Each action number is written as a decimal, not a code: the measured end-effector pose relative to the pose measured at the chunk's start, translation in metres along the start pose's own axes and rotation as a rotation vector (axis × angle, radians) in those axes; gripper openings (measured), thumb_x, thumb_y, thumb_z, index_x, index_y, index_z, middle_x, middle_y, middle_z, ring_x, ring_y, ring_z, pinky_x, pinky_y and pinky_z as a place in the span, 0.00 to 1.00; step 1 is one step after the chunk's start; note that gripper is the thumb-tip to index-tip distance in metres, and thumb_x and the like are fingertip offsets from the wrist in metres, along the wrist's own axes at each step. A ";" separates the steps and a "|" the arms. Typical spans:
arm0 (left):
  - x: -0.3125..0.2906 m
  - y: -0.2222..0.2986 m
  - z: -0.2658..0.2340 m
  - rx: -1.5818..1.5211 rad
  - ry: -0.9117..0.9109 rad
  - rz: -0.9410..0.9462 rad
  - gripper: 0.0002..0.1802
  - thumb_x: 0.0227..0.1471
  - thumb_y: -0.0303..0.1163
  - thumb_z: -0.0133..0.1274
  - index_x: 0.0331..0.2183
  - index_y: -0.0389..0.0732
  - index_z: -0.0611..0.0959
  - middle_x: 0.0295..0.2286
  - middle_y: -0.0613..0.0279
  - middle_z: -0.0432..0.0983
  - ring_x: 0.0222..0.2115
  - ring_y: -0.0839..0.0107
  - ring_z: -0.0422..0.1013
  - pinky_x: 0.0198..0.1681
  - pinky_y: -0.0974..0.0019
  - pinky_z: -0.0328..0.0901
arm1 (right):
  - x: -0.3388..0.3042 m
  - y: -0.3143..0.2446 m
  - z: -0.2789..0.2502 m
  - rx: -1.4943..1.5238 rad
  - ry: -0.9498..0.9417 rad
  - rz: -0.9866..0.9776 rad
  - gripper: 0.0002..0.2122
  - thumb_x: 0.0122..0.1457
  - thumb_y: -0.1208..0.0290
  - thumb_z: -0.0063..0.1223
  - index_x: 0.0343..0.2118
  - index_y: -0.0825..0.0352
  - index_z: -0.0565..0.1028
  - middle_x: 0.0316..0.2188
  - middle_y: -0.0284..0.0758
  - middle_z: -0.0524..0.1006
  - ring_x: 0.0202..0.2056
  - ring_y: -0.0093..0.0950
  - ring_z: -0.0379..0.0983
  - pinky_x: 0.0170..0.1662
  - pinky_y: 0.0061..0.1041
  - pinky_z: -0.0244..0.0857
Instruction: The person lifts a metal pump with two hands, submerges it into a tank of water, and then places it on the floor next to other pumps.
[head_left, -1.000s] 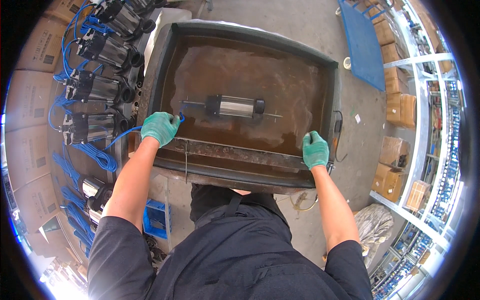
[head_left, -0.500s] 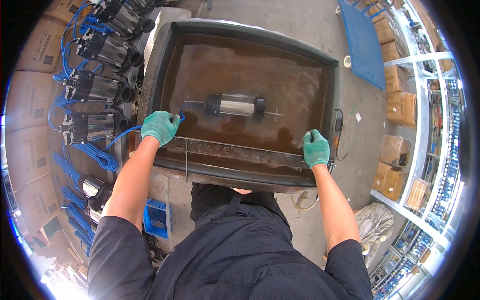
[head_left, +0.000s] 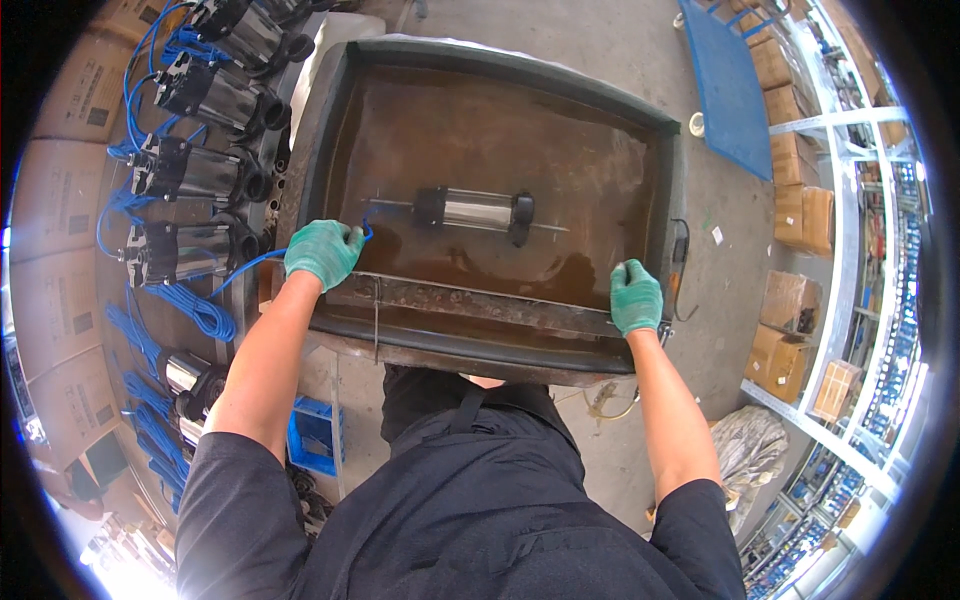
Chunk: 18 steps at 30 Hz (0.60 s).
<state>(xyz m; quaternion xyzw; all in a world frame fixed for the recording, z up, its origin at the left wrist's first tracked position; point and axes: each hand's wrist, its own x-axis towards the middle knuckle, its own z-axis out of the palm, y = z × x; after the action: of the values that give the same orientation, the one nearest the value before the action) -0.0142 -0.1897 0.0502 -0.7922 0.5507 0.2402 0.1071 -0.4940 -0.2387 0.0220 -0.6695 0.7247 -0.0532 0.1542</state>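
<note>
A silver cylindrical pump with black ends (head_left: 476,210) lies on its side in the murky brown water of a dark rectangular tank (head_left: 672,190). Thin straight rods stick out from both its ends. At the tank's left side, my left hand (head_left: 322,254), in a green glove, is closed around a blue cable (head_left: 262,262). That cable comes from the left and emerges by the thumb toward the pump's left end. My right hand (head_left: 636,300), gloved in green too, has its fingers curled by the right end of the rusty crossbar (head_left: 470,302). What they grip is hidden.
Several similar pumps (head_left: 185,168) stand in a row left of the tank, with coiled blue cables (head_left: 200,312). A blue crate (head_left: 315,436) is on the floor below. On the right are a blue flat cart (head_left: 725,95), cardboard boxes (head_left: 803,220) and metal shelving.
The pump in the water has turned slightly, and its right black end shows more toward me. Both hands keep nearly the same places.
</note>
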 end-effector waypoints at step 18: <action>-0.005 -0.006 -0.006 -0.065 0.032 0.010 0.24 0.60 0.51 0.48 0.33 0.43 0.89 0.36 0.48 0.82 0.41 0.45 0.77 0.47 0.49 0.71 | 0.015 -0.051 -0.100 0.162 0.747 -0.222 0.14 0.57 0.77 0.52 0.46 0.70 0.77 0.39 0.43 0.80 0.41 0.42 0.78 0.47 0.39 0.72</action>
<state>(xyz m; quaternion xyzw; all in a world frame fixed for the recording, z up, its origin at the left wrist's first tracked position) -0.0086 -0.1860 0.0576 -0.7962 0.5483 0.2457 0.0711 -0.4757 -0.2715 0.1284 -0.6640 0.6476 -0.3663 -0.0743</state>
